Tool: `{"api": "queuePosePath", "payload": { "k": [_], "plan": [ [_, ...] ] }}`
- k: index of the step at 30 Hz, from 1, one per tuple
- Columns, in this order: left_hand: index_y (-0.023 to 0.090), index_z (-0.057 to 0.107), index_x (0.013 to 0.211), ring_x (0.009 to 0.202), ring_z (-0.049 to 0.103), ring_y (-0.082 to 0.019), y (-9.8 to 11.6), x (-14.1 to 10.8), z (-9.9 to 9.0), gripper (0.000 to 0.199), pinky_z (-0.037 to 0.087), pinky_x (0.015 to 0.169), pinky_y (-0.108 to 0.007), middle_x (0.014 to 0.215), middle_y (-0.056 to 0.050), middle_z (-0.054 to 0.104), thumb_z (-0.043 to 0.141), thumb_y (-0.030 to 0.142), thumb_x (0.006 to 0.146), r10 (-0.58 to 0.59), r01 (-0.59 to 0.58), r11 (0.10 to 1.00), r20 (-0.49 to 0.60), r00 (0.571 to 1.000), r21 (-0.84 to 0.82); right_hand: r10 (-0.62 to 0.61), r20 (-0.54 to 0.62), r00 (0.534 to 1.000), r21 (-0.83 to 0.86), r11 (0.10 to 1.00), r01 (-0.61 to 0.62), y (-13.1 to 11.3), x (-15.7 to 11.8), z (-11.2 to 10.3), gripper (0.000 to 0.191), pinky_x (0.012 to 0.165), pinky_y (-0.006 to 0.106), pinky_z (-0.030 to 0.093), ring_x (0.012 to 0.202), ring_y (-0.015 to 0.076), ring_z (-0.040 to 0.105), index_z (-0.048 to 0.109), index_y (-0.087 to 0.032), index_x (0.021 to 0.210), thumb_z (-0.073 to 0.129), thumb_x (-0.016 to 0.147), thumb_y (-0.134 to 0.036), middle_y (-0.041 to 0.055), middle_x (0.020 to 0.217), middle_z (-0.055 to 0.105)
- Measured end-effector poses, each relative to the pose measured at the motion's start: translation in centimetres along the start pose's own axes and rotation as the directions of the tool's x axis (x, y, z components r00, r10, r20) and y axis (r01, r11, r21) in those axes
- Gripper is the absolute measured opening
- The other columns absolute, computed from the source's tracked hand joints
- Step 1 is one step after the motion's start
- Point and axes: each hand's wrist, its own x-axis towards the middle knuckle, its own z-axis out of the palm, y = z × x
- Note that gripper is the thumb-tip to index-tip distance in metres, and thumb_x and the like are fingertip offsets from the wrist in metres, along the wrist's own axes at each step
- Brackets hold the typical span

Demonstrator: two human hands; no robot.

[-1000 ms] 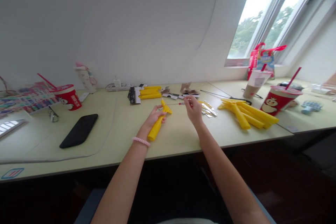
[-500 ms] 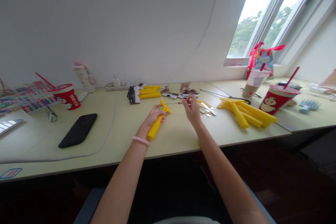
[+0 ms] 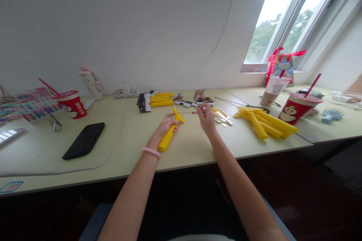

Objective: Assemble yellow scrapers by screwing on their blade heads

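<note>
Gripping yellow plastic handle [image 3: 169,135], left hand [image 3: 166,125] closed, right hand [image 3: 206,118] pinching thin red-tipped rod [image 3: 194,113] nearby

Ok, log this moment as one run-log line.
left hand: holds yellow plastic handle | right hand: pinches red-tipped thin rod | nearby: metal strips

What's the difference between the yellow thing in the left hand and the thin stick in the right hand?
The yellow handle is thick and bright, while the thin stick is slender, with a small red part. The left hand wraps around the handle, while the right hand pinches the stick. Both things are long and narrow.
</note>
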Motion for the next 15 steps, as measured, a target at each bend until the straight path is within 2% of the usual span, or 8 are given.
{"api": "queuePosePath", "payload": {
  "k": [3,7,9,15],
  "plan": [
    [0.021,0.04,0.105,0.044,0.051,-0.006,0.08,-0.06,0.04,0.046,0.035,0.04,-0.016,0.075,-0.003,0.058,0.06,0.005,0.067,-0.004,0.004,1.0,-0.006,1.0,0.0,0.039,0.035,0.999,-0.011,0.999,-0.039,0.3,-0.08,0.01,0.016,0.046,0.022,0.021,0.043,0.0082,0.024,0.037,-0.022,0.075,0.042,0.083,-0.035,-0.0089,0.047,0.029],
    [0.021,0.039,0.106,0.043,0.049,-0.006,0.38,-0.37,0.24,0.046,0.035,0.04,-0.016,0.071,-0.001,0.056,0.059,0.004,0.068,-0.022,0.022,1.0,-0.022,1.0,-0.018,0.073,0.082,0.994,0.072,0.994,-0.079,0.63,-0.05,0.01,0.005,0.046,0.021,0.026,0.048,0.009,0.034,0.037,-0.022,0.079,0.039,0.081,-0.026,-0.0062,0.057,0.036],
    [0.021,0.04,0.106,0.043,0.049,-0.005,0.43,-0.43,0.25,0.046,0.035,0.04,-0.016,0.071,0.0,0.055,0.06,0.005,0.068,-0.028,0.028,0.999,-0.019,0.999,-0.024,0.08,0.083,0.993,0.076,0.993,-0.086,0.56,0.03,0.01,0.006,0.046,0.021,0.027,0.049,0.0087,0.035,0.036,-0.022,0.078,0.042,0.079,-0.024,-0.0057,0.059,0.038],
    [0.021,0.039,0.108,0.045,0.05,-0.006,0.14,-0.25,0.04,0.049,0.035,0.04,-0.016,0.076,-0.003,0.057,0.062,0.007,0.067,-0.02,0.02,1.0,0.011,1.0,-0.003,0.06,0.044,0.997,0.053,0.997,-0.062,0.06,0.07,-0.02,0.02,0.043,0.021,0.022,0.042,0.0077,0.029,0.037,-0.022,0.076,0.046,0.081,-0.039,-0.0077,0.05,0.034]
  ]
}}
